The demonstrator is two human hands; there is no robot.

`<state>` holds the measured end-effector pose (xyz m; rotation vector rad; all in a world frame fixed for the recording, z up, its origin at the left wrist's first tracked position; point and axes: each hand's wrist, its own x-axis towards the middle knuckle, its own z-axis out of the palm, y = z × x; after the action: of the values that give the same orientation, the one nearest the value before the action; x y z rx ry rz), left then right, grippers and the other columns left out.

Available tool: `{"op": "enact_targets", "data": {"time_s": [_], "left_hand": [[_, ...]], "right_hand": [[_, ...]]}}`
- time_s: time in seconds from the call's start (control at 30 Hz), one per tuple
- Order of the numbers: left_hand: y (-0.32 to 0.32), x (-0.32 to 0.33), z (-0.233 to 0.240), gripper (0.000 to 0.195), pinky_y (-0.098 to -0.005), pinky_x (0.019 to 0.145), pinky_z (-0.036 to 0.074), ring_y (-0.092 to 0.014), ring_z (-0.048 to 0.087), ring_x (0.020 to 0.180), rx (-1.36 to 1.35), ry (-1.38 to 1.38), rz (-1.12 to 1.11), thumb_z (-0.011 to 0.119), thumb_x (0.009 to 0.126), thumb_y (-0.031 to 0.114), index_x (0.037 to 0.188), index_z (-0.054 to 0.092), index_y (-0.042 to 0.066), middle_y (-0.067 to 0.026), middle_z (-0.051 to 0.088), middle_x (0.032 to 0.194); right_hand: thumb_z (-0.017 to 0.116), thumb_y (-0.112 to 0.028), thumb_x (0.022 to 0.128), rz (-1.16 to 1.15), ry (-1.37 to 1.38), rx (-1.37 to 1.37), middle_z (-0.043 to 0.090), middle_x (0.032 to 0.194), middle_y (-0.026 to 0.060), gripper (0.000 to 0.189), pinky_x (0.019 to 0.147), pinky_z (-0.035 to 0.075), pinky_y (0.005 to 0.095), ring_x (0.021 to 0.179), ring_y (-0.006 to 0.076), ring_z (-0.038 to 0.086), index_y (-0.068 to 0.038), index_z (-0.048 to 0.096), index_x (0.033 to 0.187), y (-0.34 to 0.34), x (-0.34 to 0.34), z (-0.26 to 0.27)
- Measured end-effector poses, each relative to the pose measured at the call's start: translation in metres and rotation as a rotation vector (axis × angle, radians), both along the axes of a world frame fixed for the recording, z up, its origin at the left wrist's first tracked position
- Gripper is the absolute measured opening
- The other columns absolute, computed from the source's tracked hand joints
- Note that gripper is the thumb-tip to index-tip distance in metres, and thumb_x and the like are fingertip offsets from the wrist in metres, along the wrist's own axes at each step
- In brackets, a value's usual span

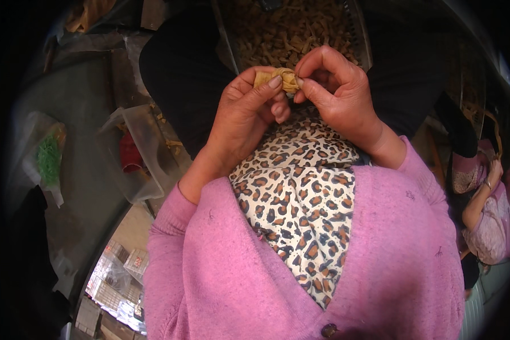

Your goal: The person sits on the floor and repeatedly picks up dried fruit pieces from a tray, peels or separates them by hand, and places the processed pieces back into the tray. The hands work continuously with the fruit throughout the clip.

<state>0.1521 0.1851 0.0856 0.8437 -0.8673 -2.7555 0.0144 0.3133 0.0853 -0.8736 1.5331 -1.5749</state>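
Before my chest, my left hand [255, 95] pinches a knotted yellow-tan strip [286, 80] between thumb and fingers. The strip looks thin and wrinkled, wound around itself into a short bundle. At the bundle's right end, my right hand [337, 83] grips its edge with thumb and forefinger, the other fingers curled. Part of the strip is hidden behind my left thumb and fingers. Just beyond both hands, between my knees, stands a crate [365, 38] filled with many small tan pieces [289, 32] of similar colour.
At left, a clear plastic tub [146, 157] holds something red [130, 153]. Green shredded strands [49, 159] lie in a clear bag farther left. Stacked boxes [119, 272] appear at lower left. Another person [488, 212] sits at the right edge.
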Motion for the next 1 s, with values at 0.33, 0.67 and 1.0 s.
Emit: {"op": "enact_targets", "data": {"time_s": [0.33,0.67,1.0], "left_hand": [[-0.011,0.000,0.010,0.018,-0.0245,0.055,0.048,-0.011,0.053,0.054,-0.484,-0.137,-0.275,0.056,0.100,0.015,0.108,0.060,0.000,-0.0081,0.065,0.075],[-0.008,0.001,0.012,0.017,-0.0222,0.050,0.041,-0.005,0.040,0.054,-0.316,-0.006,-0.085,0.057,0.094,0.008,0.109,0.062,0.000,-0.0027,0.057,0.074],[-0.006,0.011,0.006,0.018,-0.0225,0.051,0.040,-0.005,0.040,0.055,-0.012,0.138,-0.143,0.060,0.096,0.008,0.112,0.064,0.001,-0.0002,0.055,0.073]], "right_hand": [[0.066,0.011,0.079,-0.063,0.722,-0.249,0.062,0.083,0.0118,0.019,0.060,0.054,0.0309,0.070,0.0247,0.068,-0.002,0.058,0.091,-0.007,-0.008,0.008],[0.063,0.015,0.082,0.004,0.431,-0.133,0.065,0.093,0.0097,0.019,0.068,0.055,0.0254,0.078,0.0156,0.067,0.000,0.058,0.092,-0.004,-0.006,0.006],[0.064,0.011,0.088,0.020,0.154,0.000,0.063,0.093,0.0041,0.013,0.071,0.051,0.0201,0.083,0.0066,0.063,0.000,0.061,0.094,0.001,-0.006,0.008]]}}
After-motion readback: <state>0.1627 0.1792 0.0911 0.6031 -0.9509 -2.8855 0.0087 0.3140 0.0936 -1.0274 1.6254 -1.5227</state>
